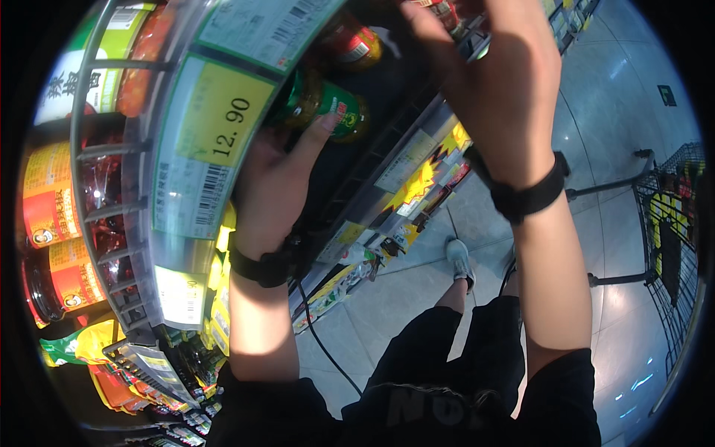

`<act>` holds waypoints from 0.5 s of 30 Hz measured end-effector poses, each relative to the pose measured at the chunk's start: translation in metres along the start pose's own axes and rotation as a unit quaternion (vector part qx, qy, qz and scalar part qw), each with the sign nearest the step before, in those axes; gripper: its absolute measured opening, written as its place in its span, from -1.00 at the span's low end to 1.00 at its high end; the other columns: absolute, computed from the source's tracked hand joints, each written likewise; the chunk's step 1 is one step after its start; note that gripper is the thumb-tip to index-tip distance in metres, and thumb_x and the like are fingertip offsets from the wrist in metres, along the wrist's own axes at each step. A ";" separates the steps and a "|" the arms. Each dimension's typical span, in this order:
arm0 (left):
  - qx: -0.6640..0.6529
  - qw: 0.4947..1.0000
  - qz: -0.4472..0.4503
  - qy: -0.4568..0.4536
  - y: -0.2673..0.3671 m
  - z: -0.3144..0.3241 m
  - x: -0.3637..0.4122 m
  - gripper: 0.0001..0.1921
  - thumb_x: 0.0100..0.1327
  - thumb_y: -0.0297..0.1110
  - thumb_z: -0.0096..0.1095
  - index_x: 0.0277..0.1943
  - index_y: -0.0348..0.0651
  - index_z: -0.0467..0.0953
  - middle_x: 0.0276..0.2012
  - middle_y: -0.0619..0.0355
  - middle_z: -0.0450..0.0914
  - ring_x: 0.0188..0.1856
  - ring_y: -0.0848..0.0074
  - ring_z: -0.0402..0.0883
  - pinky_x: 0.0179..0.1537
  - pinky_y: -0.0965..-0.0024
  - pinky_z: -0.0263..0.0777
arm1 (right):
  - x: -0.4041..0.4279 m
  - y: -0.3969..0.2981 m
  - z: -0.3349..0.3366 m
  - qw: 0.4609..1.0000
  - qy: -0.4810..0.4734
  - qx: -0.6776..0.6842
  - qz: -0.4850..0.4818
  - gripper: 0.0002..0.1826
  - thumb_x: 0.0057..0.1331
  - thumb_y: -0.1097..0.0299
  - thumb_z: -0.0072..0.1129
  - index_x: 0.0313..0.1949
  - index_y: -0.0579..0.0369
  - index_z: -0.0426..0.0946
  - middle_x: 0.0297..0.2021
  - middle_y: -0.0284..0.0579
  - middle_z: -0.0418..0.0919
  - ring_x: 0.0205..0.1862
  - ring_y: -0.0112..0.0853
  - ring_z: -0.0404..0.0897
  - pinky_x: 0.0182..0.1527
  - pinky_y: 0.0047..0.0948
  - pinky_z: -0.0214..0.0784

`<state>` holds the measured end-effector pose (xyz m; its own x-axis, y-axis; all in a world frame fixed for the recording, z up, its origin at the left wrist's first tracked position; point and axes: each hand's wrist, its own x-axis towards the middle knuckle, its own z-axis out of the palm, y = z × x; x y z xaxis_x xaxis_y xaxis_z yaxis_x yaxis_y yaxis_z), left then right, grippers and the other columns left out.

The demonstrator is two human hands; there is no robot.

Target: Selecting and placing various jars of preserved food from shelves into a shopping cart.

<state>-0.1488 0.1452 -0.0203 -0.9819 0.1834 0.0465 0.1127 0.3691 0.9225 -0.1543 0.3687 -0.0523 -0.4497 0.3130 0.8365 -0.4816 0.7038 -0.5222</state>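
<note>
My left hand (pixel 276 187) reaches into a dark shelf below the price strip. Its thumb lies across a glass jar with a green label (pixel 338 109), which is tilted on its side in the view; the other fingers are mostly hidden. Farther in stands a jar with a red label (pixel 357 47). My right hand (pixel 497 84) is raised at the top of the view beside another red-labelled jar (pixel 441 12). Its fingertips are cut off by the frame's edge, so its hold on that jar is unclear. Both wrists wear black bands.
A clear price strip (pixel 195 184) with tags crosses the left. Behind a wire shelf guard (pixel 84 112) stand sauce jars with orange labels (pixel 50 195). Lower shelf edges (pixel 413 184) bear yellow tags. A wire shopping cart (pixel 667 223) is at right on the tiled floor (pixel 603 100). A black cable (pixel 324 346) hangs near me.
</note>
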 end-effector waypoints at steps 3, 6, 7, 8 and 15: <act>0.032 0.999 0.041 0.009 0.003 0.003 -0.010 -0.29 0.32 -0.56 0.41 0.46 -0.26 0.20 0.23 0.01 0.58 0.23 0.37 0.60 0.29 0.29 0.48 | -0.003 -0.016 0.014 0.991 -0.090 0.092 0.018 -0.80 0.25 0.51 0.23 -0.17 0.25 0.44 -0.28 0.20 0.49 -0.21 0.10 0.56 -0.13 -0.09 0.45; -0.019 0.999 0.031 -0.006 0.006 0.002 -0.027 -0.26 0.30 -0.63 0.39 0.46 -0.31 0.17 0.23 -0.05 0.56 0.23 0.35 0.60 0.29 0.25 0.49 | -0.006 -0.014 0.030 0.986 -0.128 0.099 0.051 -0.86 0.30 0.49 0.17 -0.19 0.28 0.51 -0.29 0.23 0.55 -0.22 0.08 0.59 -0.11 -0.11 0.49; -0.019 0.999 0.031 -0.006 0.006 0.002 -0.034 -0.26 0.30 -0.63 0.39 0.46 -0.31 0.17 0.23 -0.05 0.56 0.23 0.35 0.60 0.29 0.25 0.49 | -0.006 -0.011 0.035 0.981 -0.147 0.112 0.050 -0.86 0.31 0.49 0.16 -0.18 0.29 0.53 -0.29 0.23 0.57 -0.23 0.07 0.61 -0.11 -0.13 0.50; -0.017 0.999 0.050 0.014 0.005 0.001 -0.041 -0.23 0.27 -0.67 0.39 0.48 -0.31 0.14 0.25 -0.07 0.54 0.23 0.31 0.60 0.30 0.22 0.48 | -0.004 -0.007 0.044 0.971 -0.121 0.206 0.017 -0.82 0.33 0.47 0.17 -0.13 0.31 0.56 -0.29 0.20 0.61 -0.23 0.05 0.63 -0.11 -0.13 0.52; 0.211 0.964 0.163 0.012 0.001 -0.025 -0.081 -0.06 0.14 -0.67 0.52 0.49 -0.31 0.04 0.35 -0.18 0.41 0.35 0.16 0.48 0.34 0.10 0.45 | -0.006 -0.022 0.072 0.969 -0.147 0.168 0.105 -0.74 0.35 0.34 0.23 -0.07 0.25 0.59 -0.22 0.20 0.65 -0.18 0.08 0.64 -0.11 -0.09 0.53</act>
<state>-0.0727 0.1079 -0.0139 -0.8862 0.3330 0.3220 0.4632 0.6333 0.6200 -0.1954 0.3053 -0.0578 -0.7353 0.1962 0.6487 -0.5520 0.3819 -0.7412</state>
